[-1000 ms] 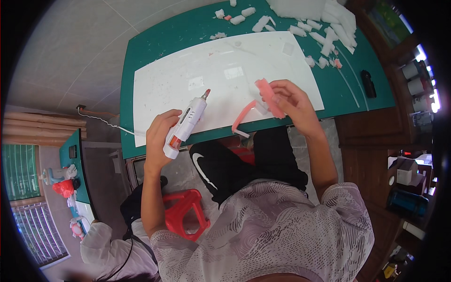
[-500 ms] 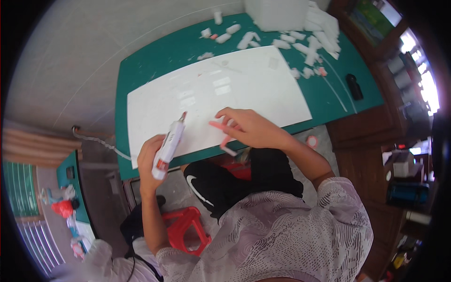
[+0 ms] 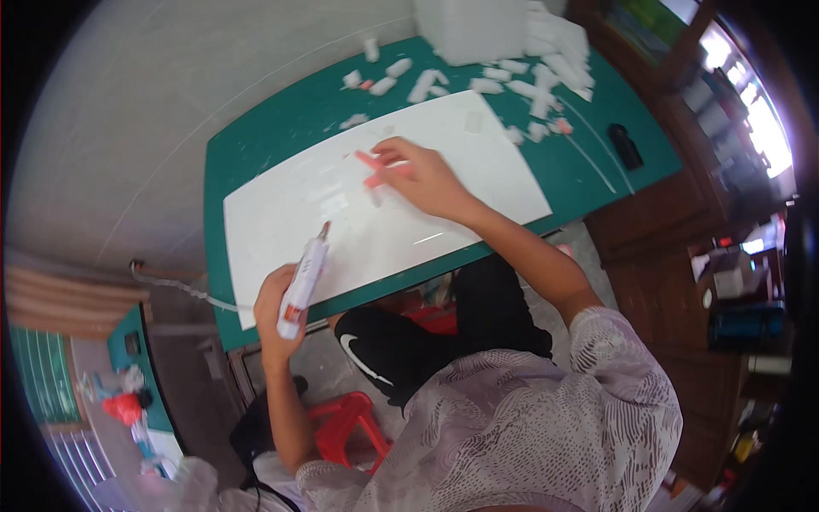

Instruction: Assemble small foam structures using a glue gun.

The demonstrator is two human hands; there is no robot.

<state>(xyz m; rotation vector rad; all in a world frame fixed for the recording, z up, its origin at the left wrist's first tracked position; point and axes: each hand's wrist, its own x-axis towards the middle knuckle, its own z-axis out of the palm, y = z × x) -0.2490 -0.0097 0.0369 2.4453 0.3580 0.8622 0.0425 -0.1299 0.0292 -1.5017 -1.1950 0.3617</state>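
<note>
— In the head view, what has just changed?
— Our right hand (image 3: 424, 177) is now over the middle of the glossy white rectangular board (image 3: 273, 205), away from its near edge, and the slim pink soft-looking strips (image 3: 367, 160) are up there with it.
— How are its fingers set?
— Pinching the strips against the thumb, as far as the blur lets us tell. One strip pokes out past the fingertips, with more pink just beside it; whether the pieces are joined, we cannot tell.
— And our left hand (image 3: 271, 300)?
— Its fingers stay curled around the white plastic glue gun (image 3: 300, 292) with a reddish patch and a metal nozzle. The nozzle points away from us over the board's left part, apart from the strips.
— So what does the shift mean for our work?
— We judge that the strips are now farther out than the nozzle, with a gap between them. The bent piece is gone from the near edge.
— What lies around?
— The green worktop (image 3: 243, 145) carries the board; white foam-like scraps (image 3: 397, 67) lie scattered past its far edge, and a black oblong object (image 3: 625, 147) rests to the right.
</note>
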